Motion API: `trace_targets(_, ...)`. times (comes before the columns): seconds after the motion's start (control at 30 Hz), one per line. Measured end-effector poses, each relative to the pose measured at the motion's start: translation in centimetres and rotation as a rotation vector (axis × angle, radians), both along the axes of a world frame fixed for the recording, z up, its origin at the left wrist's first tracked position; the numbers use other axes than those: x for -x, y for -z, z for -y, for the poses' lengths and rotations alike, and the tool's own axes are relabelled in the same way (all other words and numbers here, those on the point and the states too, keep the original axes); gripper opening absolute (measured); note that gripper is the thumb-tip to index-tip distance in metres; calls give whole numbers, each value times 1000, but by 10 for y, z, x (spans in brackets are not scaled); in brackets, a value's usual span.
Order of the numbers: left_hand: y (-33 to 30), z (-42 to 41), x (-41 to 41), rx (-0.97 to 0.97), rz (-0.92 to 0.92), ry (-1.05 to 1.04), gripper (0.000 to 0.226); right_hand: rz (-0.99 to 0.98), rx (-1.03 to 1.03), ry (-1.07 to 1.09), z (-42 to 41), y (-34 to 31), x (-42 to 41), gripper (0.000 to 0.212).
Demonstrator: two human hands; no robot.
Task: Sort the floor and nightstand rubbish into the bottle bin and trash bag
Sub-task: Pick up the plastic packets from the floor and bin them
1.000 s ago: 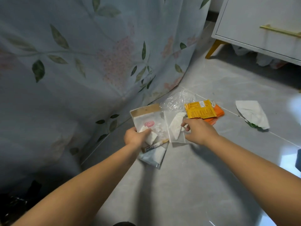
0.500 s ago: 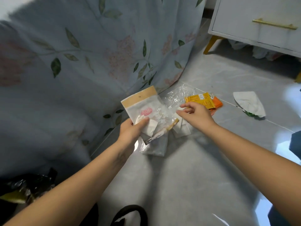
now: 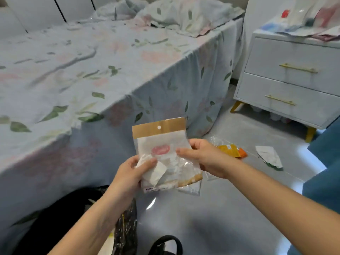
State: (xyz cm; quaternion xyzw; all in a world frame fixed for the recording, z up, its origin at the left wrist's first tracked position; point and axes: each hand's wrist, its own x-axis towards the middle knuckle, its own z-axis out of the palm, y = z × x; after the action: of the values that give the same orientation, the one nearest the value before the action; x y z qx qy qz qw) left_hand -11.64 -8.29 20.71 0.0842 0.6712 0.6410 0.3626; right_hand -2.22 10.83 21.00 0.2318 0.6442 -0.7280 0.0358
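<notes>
With my left hand [image 3: 137,167] and right hand [image 3: 203,156] both closed on the wrappers [image 3: 165,155], I judge they go next into the trash bag [image 3: 125,230].

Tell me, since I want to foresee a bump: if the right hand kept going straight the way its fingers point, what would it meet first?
The right hand points leftward across the clear packet that it already grips. Going on, it would probably meet the left hand holding the packet's lower corner, though depth is hard to judge.

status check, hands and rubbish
Left hand and right hand both grip clear packet. Orange wrapper, tissue on floor. Nothing blocking.
</notes>
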Motion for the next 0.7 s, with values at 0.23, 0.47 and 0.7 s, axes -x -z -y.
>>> trace_targets(0.23,-70,95,-22,-93,-235,-135,62,-197,-394,-92,91,-97,-1,48)
trace_targets(0.47,-95,169,-26,-59,-345,-135,37,-203,-505,-286,164,-126,-6,71)
trace_targets(0.7,-91,220,-26,100,-421,55,71,-83,-797,-441,191,-104,-3,124)
